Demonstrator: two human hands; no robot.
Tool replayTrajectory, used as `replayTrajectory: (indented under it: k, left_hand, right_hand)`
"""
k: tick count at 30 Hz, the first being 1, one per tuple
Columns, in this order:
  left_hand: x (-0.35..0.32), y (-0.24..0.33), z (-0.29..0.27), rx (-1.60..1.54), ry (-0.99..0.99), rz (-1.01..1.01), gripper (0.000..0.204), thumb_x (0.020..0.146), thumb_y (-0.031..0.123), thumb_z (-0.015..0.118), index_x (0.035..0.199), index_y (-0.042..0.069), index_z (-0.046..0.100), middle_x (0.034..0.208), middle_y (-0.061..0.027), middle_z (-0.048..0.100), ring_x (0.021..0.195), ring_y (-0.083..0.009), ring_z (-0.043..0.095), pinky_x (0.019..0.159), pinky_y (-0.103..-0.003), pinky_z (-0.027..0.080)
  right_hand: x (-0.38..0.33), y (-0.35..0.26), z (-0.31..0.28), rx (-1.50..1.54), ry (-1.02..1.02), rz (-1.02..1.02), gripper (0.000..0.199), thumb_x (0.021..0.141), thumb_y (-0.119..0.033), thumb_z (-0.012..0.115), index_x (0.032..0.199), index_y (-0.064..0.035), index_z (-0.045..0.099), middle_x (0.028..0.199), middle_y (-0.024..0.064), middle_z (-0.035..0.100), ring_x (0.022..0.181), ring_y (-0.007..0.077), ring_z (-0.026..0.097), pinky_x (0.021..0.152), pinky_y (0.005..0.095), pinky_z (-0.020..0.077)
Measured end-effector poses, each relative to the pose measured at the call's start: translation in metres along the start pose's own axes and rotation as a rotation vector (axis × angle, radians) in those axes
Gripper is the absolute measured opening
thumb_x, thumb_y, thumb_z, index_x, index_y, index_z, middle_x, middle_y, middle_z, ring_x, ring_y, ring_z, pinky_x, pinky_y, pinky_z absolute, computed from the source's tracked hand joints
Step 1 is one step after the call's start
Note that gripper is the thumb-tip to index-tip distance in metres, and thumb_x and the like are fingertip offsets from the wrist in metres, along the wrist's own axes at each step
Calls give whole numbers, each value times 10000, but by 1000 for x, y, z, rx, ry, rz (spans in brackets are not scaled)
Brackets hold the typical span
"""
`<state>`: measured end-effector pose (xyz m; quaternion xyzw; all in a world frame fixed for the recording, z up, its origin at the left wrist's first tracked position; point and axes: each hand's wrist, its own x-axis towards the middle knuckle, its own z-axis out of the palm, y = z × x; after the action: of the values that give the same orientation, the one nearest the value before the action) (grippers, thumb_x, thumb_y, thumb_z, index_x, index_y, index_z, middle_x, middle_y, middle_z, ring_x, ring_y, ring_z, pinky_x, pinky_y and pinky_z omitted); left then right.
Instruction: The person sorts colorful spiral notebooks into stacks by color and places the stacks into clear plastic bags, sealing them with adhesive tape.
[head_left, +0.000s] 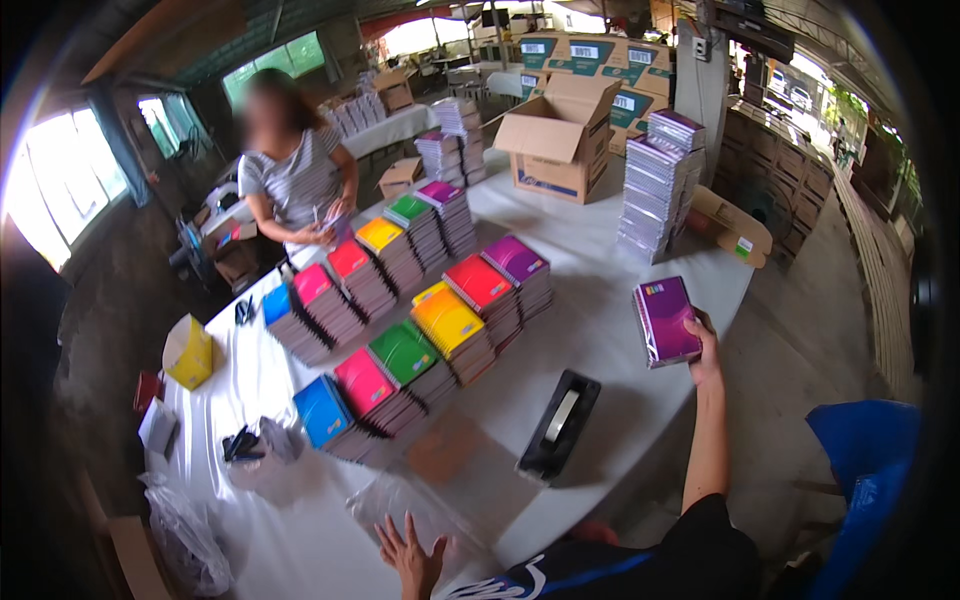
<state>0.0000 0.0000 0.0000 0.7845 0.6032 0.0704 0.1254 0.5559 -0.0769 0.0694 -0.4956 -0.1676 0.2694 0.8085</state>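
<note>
Purple notebooks (667, 320), a small stack, upright in the right hand (706, 360); fingers wrapped round the stack's lower right corner, thumb side hidden behind it. Stack held over the right edge of the white table (600, 330), apart from the surface.

Left hand (410, 558) flat at the near table edge, fingers spread wide, holding nothing; fingertips rest on a clear plastic bag (400, 500) lying there.

Beyond the left fingertips: black tape dispenser (560, 425), well apart from both hands. Farther out from it, two rows of notebook stacks (420, 310) with blue, pink, green, yellow, red and purple covers. Past the right hand's fingers, a tall pile of purple notebooks (655, 190), then an open cardboard box (560, 140).

Far side of the table: another person (295, 170) in a striped shirt, hands together on something small, cannot tell what. Yellow box (188, 352) at the left table edge.
</note>
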Motion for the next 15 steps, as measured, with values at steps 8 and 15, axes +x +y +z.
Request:
replayTrajectory:
  k: [8, 15]
  left_hand:
    - [85, 224, -56, -1457, -251, 334, 990, 751, 376, 713, 1474, 172, 68, 1427, -162, 304, 1245, -381, 398, 936, -537, 381]
    - [152, 356, -53, -1957, -576, 41, 473, 782, 230, 651, 1181, 45, 476, 1092, -98, 562, 1015, -226, 563, 870, -376, 473]
  right_hand:
    - [32, -73, 87, 37, -559, 107, 478, 700, -72, 612, 1166, -14, 526, 1065, 92, 607, 936, 188, 605, 854, 307, 477]
    - [-15, -97, 94, -1016, -355, -662, 618, 736, -271, 738, 1296, -179, 494, 1342, 91, 455, 1236, 239, 430, 1023, 437, 328]
